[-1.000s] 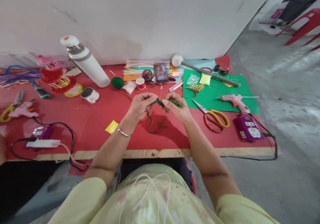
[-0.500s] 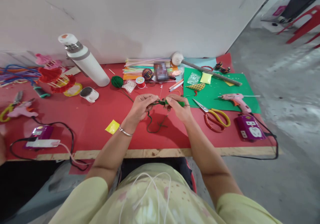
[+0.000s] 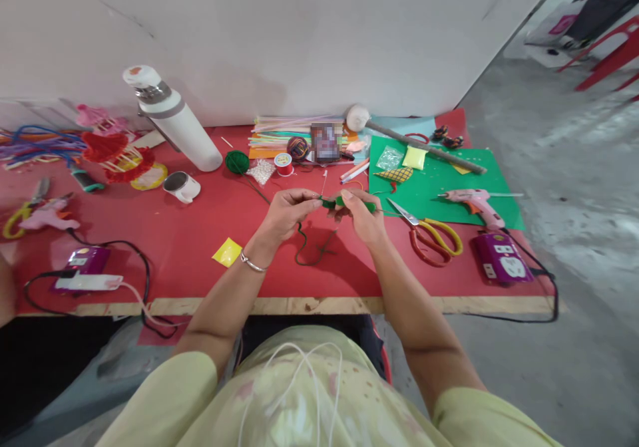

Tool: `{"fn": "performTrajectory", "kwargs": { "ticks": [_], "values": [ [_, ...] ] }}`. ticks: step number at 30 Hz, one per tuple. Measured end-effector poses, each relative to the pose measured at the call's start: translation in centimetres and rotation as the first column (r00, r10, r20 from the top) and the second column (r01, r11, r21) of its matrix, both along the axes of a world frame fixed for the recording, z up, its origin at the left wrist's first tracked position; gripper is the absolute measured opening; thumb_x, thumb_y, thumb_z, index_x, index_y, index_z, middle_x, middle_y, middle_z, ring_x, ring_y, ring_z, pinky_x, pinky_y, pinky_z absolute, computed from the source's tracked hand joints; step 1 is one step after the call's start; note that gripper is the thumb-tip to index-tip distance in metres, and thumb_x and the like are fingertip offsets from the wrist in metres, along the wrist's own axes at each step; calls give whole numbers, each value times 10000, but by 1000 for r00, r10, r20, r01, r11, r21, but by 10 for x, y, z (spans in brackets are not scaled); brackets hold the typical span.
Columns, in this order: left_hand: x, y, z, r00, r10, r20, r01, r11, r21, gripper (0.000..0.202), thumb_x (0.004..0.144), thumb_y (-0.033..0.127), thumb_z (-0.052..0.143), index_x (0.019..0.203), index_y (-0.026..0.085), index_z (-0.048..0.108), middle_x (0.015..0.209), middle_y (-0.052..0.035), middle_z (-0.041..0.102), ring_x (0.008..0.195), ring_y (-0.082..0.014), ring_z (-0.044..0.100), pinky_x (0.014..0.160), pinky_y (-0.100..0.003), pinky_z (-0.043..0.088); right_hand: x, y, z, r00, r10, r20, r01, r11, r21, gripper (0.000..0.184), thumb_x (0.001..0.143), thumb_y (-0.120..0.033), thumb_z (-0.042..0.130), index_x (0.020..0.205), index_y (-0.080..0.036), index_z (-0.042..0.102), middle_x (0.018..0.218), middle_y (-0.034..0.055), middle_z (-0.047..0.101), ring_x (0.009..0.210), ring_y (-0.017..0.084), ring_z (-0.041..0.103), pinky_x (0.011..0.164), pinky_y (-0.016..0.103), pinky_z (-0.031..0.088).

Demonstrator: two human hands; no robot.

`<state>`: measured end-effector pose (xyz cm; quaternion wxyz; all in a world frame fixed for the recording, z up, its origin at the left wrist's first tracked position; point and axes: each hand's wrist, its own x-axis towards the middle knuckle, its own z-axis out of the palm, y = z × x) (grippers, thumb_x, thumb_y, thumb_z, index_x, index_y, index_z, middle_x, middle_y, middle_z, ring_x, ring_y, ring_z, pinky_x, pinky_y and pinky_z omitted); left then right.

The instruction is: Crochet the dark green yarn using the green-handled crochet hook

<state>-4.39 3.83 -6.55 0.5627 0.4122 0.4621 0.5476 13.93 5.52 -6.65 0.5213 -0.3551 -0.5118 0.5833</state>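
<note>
Above the middle of the red table, my left hand (image 3: 289,214) pinches a small piece of dark green yarn work (image 3: 327,203) between thumb and fingertips. My right hand (image 3: 363,217) is closed around a green-handled tool that looks like a crochet hook (image 3: 370,206), its tip meeting the yarn work. The fingers partly hide where hook and yarn meet. A yarn strand (image 3: 258,191) runs from the green yarn ball (image 3: 237,161) to my left hand. Below the hands, a loose yarn tail (image 3: 315,263) curls on the table.
Scissors (image 3: 433,239) and a pink glue gun (image 3: 476,202) lie to the right, by a green sheet (image 3: 439,201) and purple power socket (image 3: 502,259). A white bottle (image 3: 182,128) and mug (image 3: 182,186) stand left. A yellow packet (image 3: 227,252) lies near my left wrist.
My left fingertips have shifted slightly right along the green yarn work, closer to my right hand. The whole view has moved a little; both hands keep their hold.
</note>
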Motion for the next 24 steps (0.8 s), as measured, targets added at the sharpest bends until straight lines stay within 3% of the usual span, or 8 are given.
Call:
{"fn": "performTrajectory", "kwargs": {
  "ticks": [7, 14, 17, 20, 22, 24],
  "values": [
    [-2, 0, 2, 997, 76, 2, -76, 996, 37, 161, 662, 294, 868, 765, 182, 817, 503, 50, 483, 449, -44, 301, 468, -238, 177, 7, 1, 2, 998, 48, 46, -49, 999, 14, 369, 912, -512, 650, 887, -178, 805, 729, 49, 713, 588, 161, 690, 473, 259, 486],
    [-1, -3, 2, 955, 212, -207, -168, 963, 213, 73, 735, 264, 819, 780, 208, 828, 691, -3, 679, 590, -92, 500, 545, -237, 365, 9, -2, 5, 983, -36, 181, 8, 988, 156, 331, 961, -466, 615, 932, -205, 818, 730, 49, 730, 616, 160, 656, 495, 279, 433],
    [-2, -2, 0, 972, 192, -136, -175, 976, 127, 107, 735, 292, 832, 787, 199, 824, 605, 18, 616, 509, -68, 432, 482, -227, 306, 6, -2, 2, 982, -132, 139, 104, 976, 192, 374, 997, -529, 575, 977, -229, 797, 787, 42, 731, 635, 149, 660, 503, 269, 435],
    [-2, -2, -4, 991, 128, -38, -128, 992, 15, 201, 701, 355, 875, 787, 184, 816, 586, 20, 608, 471, -56, 427, 441, -215, 276, 3, -2, 0, 985, -165, 54, 154, 975, 163, 412, 1024, -593, 516, 1197, -282, 722, 963, 45, 766, 606, 121, 662, 479, 248, 438],
    [0, -2, -7, 994, 103, -33, -103, 995, 16, 253, 691, 396, 891, 804, 180, 820, 620, 8, 644, 495, -65, 481, 451, -209, 325, 2, 0, -2, 991, -117, 65, 105, 981, 164, 430, 1013, -612, 537, 1266, -296, 680, 1026, 49, 770, 613, 118, 671, 461, 232, 452],
    [1, -2, -9, 995, 84, -49, -82, 996, 37, 279, 700, 422, 890, 827, 182, 828, 653, -3, 675, 521, -75, 520, 473, -210, 376, 2, 2, -5, 991, -25, 131, -1, 981, 196, 427, 974, -615, 610, 1194, -263, 709, 1002, 54, 765, 697, 143, 704, 483, 226, 507]
  ]
}}
